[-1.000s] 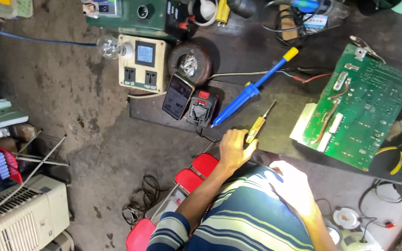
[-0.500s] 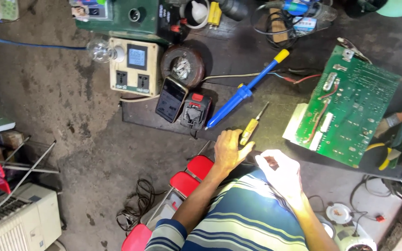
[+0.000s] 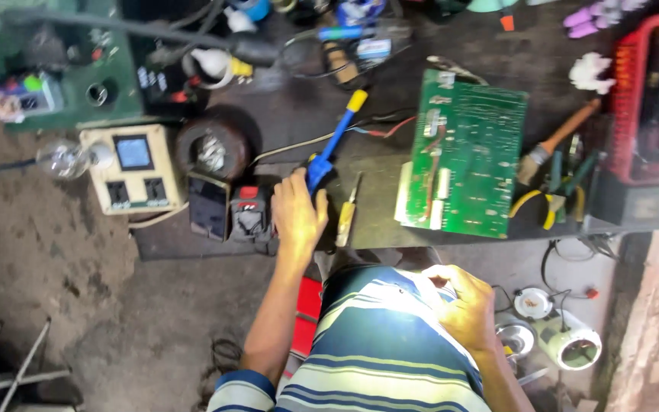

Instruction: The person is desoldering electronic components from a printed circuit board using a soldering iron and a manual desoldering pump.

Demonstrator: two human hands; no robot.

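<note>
My left hand (image 3: 297, 215) grips the blue soldering iron (image 3: 335, 143); my right hand (image 3: 463, 305) curls by my lap, contents hidden. The green circuit board (image 3: 470, 152) lies untouched.

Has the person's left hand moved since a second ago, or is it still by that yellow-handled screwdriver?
Yes. The left hand has left the yellow-handled screwdriver and gone sideways onto the blue soldering iron, nearer the red-and-black meter.
</note>
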